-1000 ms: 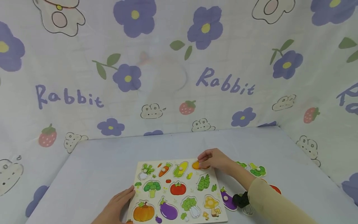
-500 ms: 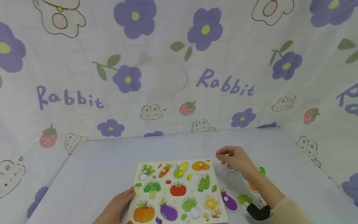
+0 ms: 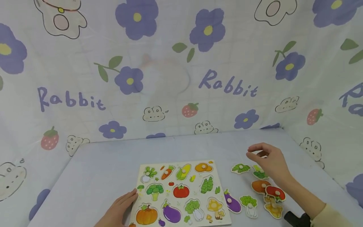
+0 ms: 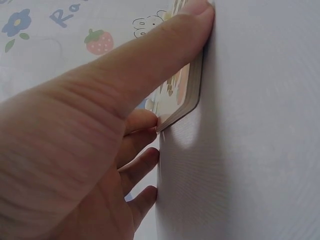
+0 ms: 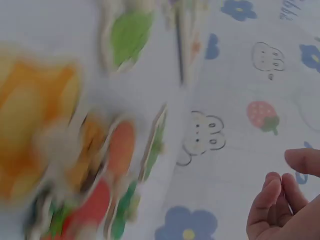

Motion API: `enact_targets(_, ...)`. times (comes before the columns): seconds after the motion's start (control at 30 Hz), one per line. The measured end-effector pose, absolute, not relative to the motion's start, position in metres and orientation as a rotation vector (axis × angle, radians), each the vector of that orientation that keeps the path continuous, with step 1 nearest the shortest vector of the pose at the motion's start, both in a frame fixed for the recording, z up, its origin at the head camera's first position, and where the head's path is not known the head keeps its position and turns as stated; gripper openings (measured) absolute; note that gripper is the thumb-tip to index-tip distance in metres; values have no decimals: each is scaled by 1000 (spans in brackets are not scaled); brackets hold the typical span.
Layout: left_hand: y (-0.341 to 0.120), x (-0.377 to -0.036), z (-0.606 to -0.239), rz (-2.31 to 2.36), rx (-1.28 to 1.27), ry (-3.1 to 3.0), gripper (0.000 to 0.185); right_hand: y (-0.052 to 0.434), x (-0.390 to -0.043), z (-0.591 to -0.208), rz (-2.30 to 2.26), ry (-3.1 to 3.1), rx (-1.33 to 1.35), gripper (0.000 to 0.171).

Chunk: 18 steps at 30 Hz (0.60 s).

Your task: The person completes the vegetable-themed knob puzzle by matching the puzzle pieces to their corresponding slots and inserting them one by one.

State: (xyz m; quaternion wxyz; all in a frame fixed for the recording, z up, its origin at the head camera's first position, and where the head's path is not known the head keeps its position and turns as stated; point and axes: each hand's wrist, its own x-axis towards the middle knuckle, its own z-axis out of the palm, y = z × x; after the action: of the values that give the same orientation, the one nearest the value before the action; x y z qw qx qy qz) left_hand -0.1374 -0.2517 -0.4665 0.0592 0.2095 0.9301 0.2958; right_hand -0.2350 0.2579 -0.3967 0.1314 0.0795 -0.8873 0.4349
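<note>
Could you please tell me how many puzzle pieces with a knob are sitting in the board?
4. All are in the far row of the board, from left to right: radish, carrot, corn, potato-like piece. None appears hidden.

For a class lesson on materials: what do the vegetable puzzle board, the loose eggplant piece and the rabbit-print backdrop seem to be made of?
Puzzle board: probably printed wood or fibreboard, given the straight, banded edge in the left wrist view.
Eggplant piece: likely similar, printed, pale-rimmed, with a round knob.
Backdrop: matte-looking, perhaps fabric or plastic sheeting, from its soft ripples.
</note>
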Motion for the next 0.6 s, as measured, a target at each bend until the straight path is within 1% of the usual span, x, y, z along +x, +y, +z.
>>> enact_targets(0.1,-252,-138,-468,898,634,2809,104,277,-235,-400,1082,-2606,318,30)
enact_targets(0.17,-252,-138,-467,877,657,2822,103,290,-234,-402,1027,-2646,331,35)
enact_targets(0.3,-250,-137,-465,893,621,2808,103,310,-235,-409,1050,-2747,242,45)
enact_targets(0.4,-247,-136,-464,926,565,2779,105,320,-235,-415,1164,-2799,152,52)
enact_targets(0.6,-248,-133,-462,943,518,2764,106,330,-237,-429,1617,-2702,-101,64)
